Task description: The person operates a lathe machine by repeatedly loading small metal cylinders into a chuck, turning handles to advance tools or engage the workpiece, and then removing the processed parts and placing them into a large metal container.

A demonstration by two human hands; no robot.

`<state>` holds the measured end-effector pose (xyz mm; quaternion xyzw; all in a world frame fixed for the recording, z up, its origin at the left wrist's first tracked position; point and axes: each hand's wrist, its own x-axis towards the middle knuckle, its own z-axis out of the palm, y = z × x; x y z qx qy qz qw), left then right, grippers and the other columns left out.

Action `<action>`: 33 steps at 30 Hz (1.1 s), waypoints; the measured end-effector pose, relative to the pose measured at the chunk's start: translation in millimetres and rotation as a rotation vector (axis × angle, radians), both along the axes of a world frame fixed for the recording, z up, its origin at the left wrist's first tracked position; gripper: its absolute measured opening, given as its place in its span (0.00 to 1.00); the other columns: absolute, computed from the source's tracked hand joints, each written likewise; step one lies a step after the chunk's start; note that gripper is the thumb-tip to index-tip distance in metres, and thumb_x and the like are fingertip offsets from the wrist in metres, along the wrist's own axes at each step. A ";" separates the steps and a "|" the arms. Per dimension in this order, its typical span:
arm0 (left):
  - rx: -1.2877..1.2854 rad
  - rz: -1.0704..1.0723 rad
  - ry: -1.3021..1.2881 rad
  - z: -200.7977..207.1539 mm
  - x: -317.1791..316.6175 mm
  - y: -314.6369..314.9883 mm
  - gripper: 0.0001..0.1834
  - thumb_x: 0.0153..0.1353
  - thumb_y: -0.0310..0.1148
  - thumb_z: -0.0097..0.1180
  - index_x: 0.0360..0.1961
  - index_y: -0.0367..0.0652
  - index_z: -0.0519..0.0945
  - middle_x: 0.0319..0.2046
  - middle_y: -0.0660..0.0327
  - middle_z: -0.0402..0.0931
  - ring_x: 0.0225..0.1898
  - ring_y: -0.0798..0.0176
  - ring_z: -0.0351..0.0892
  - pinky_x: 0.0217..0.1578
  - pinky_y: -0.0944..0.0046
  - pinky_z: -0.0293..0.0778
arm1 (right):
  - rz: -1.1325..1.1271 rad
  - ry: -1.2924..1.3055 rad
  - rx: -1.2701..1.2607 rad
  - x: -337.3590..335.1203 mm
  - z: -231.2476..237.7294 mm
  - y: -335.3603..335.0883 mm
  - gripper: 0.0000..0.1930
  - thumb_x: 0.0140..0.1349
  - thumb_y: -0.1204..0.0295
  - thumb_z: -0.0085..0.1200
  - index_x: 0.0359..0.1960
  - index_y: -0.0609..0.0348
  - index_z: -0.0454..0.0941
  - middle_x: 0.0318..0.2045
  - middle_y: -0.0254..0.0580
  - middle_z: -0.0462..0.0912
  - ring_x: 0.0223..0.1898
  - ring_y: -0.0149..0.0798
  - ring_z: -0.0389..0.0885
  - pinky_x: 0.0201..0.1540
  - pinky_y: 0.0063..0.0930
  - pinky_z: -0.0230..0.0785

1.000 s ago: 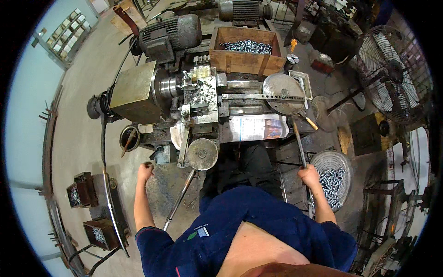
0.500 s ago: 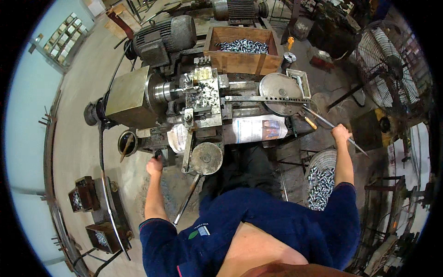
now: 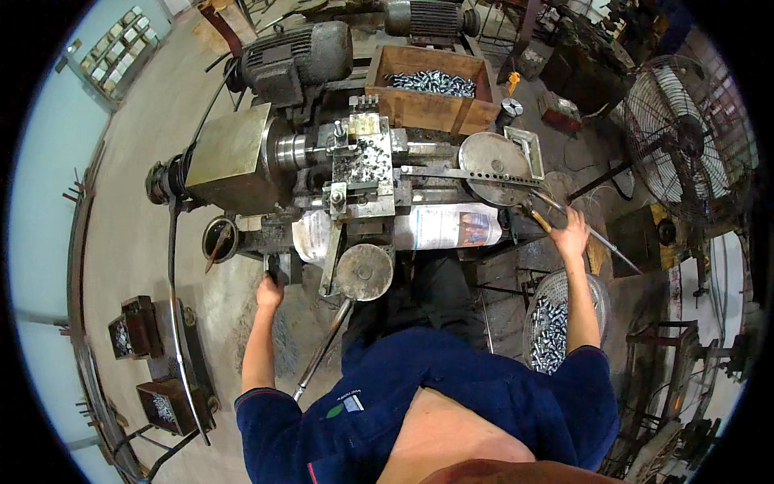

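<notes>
The smooth steel lever (image 3: 617,252) slanted out beside the round, scuffed plate (image 3: 492,159), my right hand (image 3: 572,234) at it; whether those fingers had closed round the bar I couldn't tell. A wooden handle (image 3: 538,219) lay close by the thumb and could, I judged, foul the lever's swing. My left hand (image 3: 270,292) met a dark fitting (image 3: 278,269), its grip hidden. Gritty chips littering the tool block (image 3: 363,165) might jam its slide. Beyond, a rough plank crate (image 3: 427,108) held shiny metal pieces (image 3: 435,82).
</notes>
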<state>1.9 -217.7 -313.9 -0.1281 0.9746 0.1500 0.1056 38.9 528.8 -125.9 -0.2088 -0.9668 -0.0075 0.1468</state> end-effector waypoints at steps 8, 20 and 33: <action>0.442 0.059 0.048 114.8 14.8 -68.4 0.21 0.54 0.32 0.54 0.49 0.33 0.73 0.24 0.52 0.76 0.19 0.64 0.77 0.24 0.65 0.73 | 0.904 0.269 -0.410 -122.4 93.6 -207.2 0.25 0.34 0.71 0.56 0.42 0.61 0.77 0.47 0.52 0.75 0.53 0.52 0.70 0.57 0.38 0.62; -0.268 0.464 0.388 219.8 120.0 -180.3 0.23 0.59 0.48 0.49 0.39 0.36 0.78 0.29 0.49 0.79 0.32 0.47 0.79 0.35 0.54 0.72 | 1.246 -0.103 0.213 -207.0 112.0 -426.4 0.16 0.30 0.64 0.56 0.22 0.61 0.81 0.37 0.49 0.78 0.49 0.44 0.72 0.63 0.41 0.49; 0.019 0.354 0.254 214.7 114.8 -50.9 0.21 0.48 0.42 0.60 0.27 0.31 0.73 0.21 0.46 0.75 0.26 0.45 0.77 0.29 0.52 0.72 | 1.196 0.069 0.187 -206.9 118.2 -406.3 0.12 0.30 0.63 0.54 0.16 0.57 0.80 0.22 0.43 0.80 0.37 0.44 0.76 0.64 0.41 0.48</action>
